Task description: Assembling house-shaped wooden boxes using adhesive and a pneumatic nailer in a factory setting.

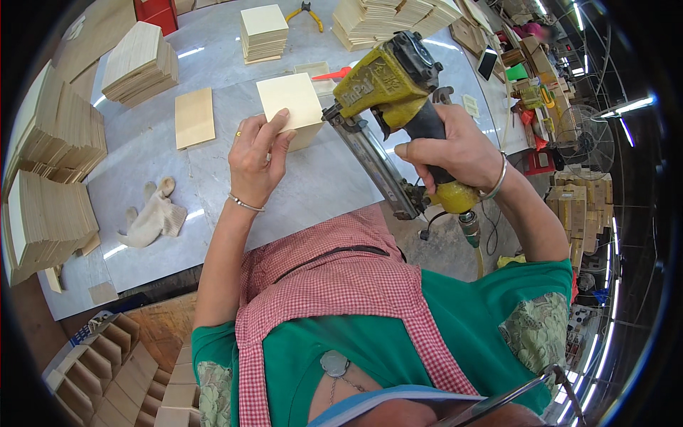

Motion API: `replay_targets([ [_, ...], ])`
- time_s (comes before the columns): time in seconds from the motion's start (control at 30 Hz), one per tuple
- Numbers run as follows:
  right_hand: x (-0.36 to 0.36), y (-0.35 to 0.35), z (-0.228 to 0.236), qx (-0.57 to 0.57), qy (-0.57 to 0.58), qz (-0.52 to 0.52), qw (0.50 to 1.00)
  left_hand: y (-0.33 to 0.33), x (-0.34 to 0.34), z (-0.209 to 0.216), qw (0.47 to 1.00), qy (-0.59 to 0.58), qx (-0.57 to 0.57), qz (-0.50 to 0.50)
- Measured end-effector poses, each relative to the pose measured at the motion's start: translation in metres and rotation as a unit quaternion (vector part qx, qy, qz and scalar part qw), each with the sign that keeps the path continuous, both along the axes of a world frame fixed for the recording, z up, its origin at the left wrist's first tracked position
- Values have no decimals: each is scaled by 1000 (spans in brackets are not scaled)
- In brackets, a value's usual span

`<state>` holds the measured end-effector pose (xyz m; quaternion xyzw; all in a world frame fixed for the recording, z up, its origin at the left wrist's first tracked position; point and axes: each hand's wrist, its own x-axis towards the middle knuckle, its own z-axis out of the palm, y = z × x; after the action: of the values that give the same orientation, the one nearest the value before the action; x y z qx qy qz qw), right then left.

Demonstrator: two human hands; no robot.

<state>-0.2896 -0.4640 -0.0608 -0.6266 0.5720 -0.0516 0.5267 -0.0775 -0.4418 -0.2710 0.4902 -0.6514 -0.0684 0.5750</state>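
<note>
My right hand (459, 146) is wrapped round the black grip of a yellow pneumatic nail gun (388, 85), which has a silver magazine and an air hose at its base. The gun's nose touches or nearly touches the right side of a small pale wooden box (292, 99). Holding that box from its near left side, my left hand (260, 156) presses its thumb and fingers against the top and front. Whether the box is hollow cannot be seen. A loose square wooden panel (194, 118) lies flat to the left of the box.
Stacks of wooden panels (141, 64) line the table's left and far sides. A white work glove (155, 213) lies at the left. Yellow-handled pliers (306, 13) and a red-tipped tool (333, 73) lie beyond the box. Assembled wooden boxes (107, 356) stand below the table edge.
</note>
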Motion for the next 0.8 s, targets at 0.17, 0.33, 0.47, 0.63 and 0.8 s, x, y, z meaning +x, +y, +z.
replay_targets([
  [0.17, 1, -1, -4, 4, -9, 12, 1000, 0, 1, -1, 1000, 0, 5, 0],
  [0.33, 3, -3, -3, -1, 1, 27, 1000, 0, 0, -1, 1000, 5, -3, -1],
  [0.47, 2, -7, -3, -12, 17, 66, 998, 0, 1, 2, 1000, 5, 1, -2],
  [0.63, 3, -6, -2, -13, 34, 58, 998, 6, 5, -5, 990, 139, 4, -22],
  [0.8, 9, 3, -1, -34, 27, 50, 998, 9, 10, -3, 994, 102, 5, -31],
])
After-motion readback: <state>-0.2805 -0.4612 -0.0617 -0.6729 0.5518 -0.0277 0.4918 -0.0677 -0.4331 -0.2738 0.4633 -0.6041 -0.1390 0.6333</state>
